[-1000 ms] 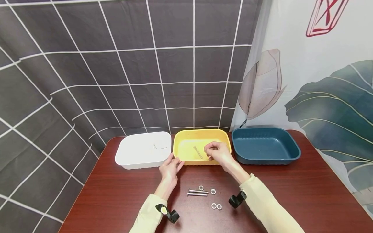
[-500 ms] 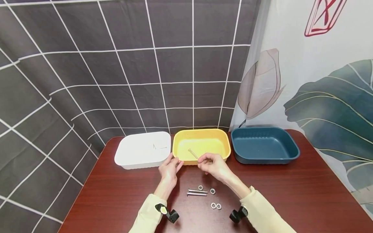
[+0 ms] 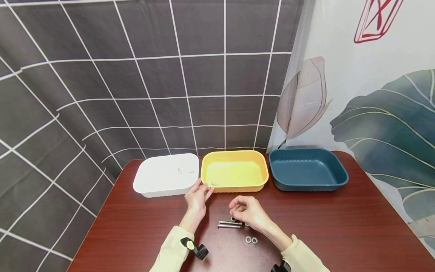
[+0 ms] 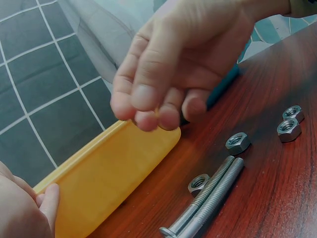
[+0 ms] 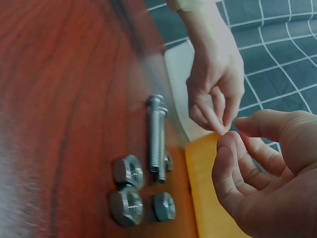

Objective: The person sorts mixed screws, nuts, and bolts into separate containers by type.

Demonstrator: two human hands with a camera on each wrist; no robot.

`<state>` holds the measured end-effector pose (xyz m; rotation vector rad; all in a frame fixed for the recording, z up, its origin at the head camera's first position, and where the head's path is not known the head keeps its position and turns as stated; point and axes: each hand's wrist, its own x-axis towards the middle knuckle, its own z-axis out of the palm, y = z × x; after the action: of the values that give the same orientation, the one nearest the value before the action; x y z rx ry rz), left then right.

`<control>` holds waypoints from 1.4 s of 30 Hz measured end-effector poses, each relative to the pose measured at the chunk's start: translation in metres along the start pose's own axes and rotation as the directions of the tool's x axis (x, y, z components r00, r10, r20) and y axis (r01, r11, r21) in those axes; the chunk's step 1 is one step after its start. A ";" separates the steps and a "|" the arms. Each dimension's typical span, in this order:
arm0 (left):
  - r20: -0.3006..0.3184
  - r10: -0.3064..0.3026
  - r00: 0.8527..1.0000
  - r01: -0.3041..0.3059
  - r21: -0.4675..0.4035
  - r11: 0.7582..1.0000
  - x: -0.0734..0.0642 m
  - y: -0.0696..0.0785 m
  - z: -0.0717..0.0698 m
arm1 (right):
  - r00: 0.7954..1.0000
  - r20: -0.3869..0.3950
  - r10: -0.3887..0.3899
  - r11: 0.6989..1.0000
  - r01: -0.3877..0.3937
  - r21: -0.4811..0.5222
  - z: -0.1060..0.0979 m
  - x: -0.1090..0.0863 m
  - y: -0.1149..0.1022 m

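Observation:
My left hand [image 3: 196, 200] pinches the near left corner of the yellow bin [image 3: 251, 185], thumb on its outer wall. Close to those fingers, a bolt [image 3: 215, 184] lies inside the bin, partly hidden by the near wall. My right hand [image 3: 249, 212] is in the air over the table in front of the yellow bin, fingers loosely bent, nothing held. Under it, two long bolts [image 4: 213, 198] lie side by side on the wood, with one hex nut [image 4: 199, 183] touching or right beside them. Another nut [image 4: 238, 143] sits near their threaded ends.
Two more nuts [image 3: 251, 240] lie together nearer the front. Left of the yellow bin stands a white bin [image 3: 156, 181] with a few small screws or nails [image 3: 185, 172]. A dark blue bin [image 3: 310, 187] stands at the right. Curtains hang behind the brown table [image 3: 136, 234].
The right hand let go of the bolt, which now lies at the yellow bin's near left corner. That hand then came back toward the bolts and nuts on the table. The left hand stayed put.

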<state>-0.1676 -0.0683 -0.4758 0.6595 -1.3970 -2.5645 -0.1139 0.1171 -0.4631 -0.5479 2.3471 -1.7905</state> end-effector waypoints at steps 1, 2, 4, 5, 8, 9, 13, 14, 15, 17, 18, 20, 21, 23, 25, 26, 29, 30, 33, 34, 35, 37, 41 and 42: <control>-0.002 -0.001 1.000 0.001 -0.001 1.000 0.000 0.000 0.000 | 1.000 0.003 -0.002 1.000 0.002 -0.005 0.001 -0.001 0.001; -0.003 -0.001 1.000 0.001 -0.002 1.000 0.000 0.000 0.000 | 1.000 0.005 -0.003 1.000 0.003 -0.012 0.002 -0.002 0.002; -0.005 -0.003 1.000 0.003 -0.003 1.000 -0.001 0.000 0.000 | 1.000 0.007 -0.003 0.999 0.003 -0.032 0.005 -0.004 0.004; -0.005 -0.003 1.000 0.003 -0.005 1.000 -0.001 0.000 0.000 | 1.000 0.009 0.000 0.999 0.001 -0.039 0.006 -0.005 0.005; -0.002 -0.004 1.000 0.004 -0.003 1.000 -0.001 0.000 0.000 | 1.000 0.014 0.007 0.999 -0.007 -0.053 0.009 -0.008 0.007; -0.001 -0.005 1.000 0.005 -0.004 1.000 -0.001 0.000 0.000 | 1.000 0.016 0.009 0.998 -0.008 -0.054 0.010 -0.008 0.008; 0.003 -0.003 1.000 0.003 -0.007 1.000 -0.001 0.001 0.000 | 0.999 0.032 0.002 0.998 0.000 -0.056 0.011 -0.010 0.011; 0.005 -0.001 1.000 0.001 -0.008 1.000 -0.001 0.001 0.000 | 0.999 0.036 -0.002 0.998 0.004 -0.060 0.012 -0.011 0.011; 0.007 0.001 1.000 -0.001 -0.009 1.000 -0.002 0.001 0.000 | 0.999 0.039 -0.008 0.997 0.011 -0.070 0.012 -0.011 0.012; 0.011 0.002 1.000 -0.002 -0.007 1.000 -0.002 0.001 0.000 | 0.999 0.047 -0.017 0.996 0.021 -0.090 0.013 -0.011 0.013; 0.012 0.002 1.000 -0.002 -0.007 1.000 -0.003 0.001 0.000 | 0.998 0.051 -0.021 0.995 0.026 -0.101 0.013 -0.012 0.013; 0.014 0.000 1.000 0.001 -0.005 1.000 -0.003 0.001 0.000 | 0.998 0.055 -0.029 0.992 0.036 -0.120 0.014 -0.012 0.014; 0.014 -0.002 1.000 0.002 -0.003 1.000 -0.003 0.001 0.000 | 0.998 0.057 -0.032 0.991 0.039 -0.128 0.014 -0.013 0.014; 0.013 -0.004 1.000 0.004 -0.002 1.000 -0.003 0.001 0.000 | 0.998 0.058 -0.039 0.989 0.047 -0.139 0.015 -0.013 0.015; 0.012 -0.005 1.000 0.005 -0.004 1.000 -0.004 0.001 0.000 | 0.997 0.060 -0.043 0.988 0.052 -0.148 0.015 -0.014 0.014; 0.012 -0.004 1.000 0.005 -0.006 1.000 -0.004 0.001 0.000 | 0.997 0.061 -0.047 0.986 0.056 -0.155 0.015 -0.014 0.014; 0.011 -0.003 1.000 0.003 -0.009 1.000 -0.004 0.002 0.001 | 0.996 0.067 -0.063 0.980 0.075 -0.184 0.016 -0.015 0.015; 0.010 -0.004 1.000 0.004 -0.007 1.000 -0.004 0.002 0.001 | 0.995 0.069 -0.069 0.978 0.081 -0.194 0.016 -0.015 0.015; 0.007 -0.005 1.000 0.006 -0.004 1.000 -0.004 0.001 0.001 | 0.993 0.075 -0.087 0.969 0.102 -0.226 0.017 -0.014 0.015; 0.006 -0.006 1.000 0.006 -0.003 1.000 -0.004 0.001 0.001 | 0.993 0.076 -0.090 0.966 0.106 -0.236 0.017 -0.014 0.015; 0.007 -0.004 1.000 0.004 -0.003 1.000 -0.003 0.001 0.001 | 0.993 0.078 -0.091 0.963 0.108 -0.246 0.017 -0.014 0.015; 0.007 -0.002 1.000 0.002 -0.004 1.000 -0.003 0.001 0.001 | 0.993 0.079 -0.092 0.956 0.111 -0.272 0.018 -0.014 0.015; 0.009 0.000 1.000 0.000 -0.005 1.000 -0.003 0.001 0.001 | 0.992 0.071 -0.103 0.930 0.121 -0.347 0.021 -0.015 0.015; 0.009 0.000 1.000 0.000 -0.004 1.000 -0.003 0.001 0.001 | 0.992 0.068 -0.105 0.921 0.123 -0.370 0.021 -0.015 0.014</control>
<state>-0.1653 -0.0675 -0.4734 0.6486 -1.3934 -2.5730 -0.0956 0.1068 -0.4845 -0.7799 2.6880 -1.3501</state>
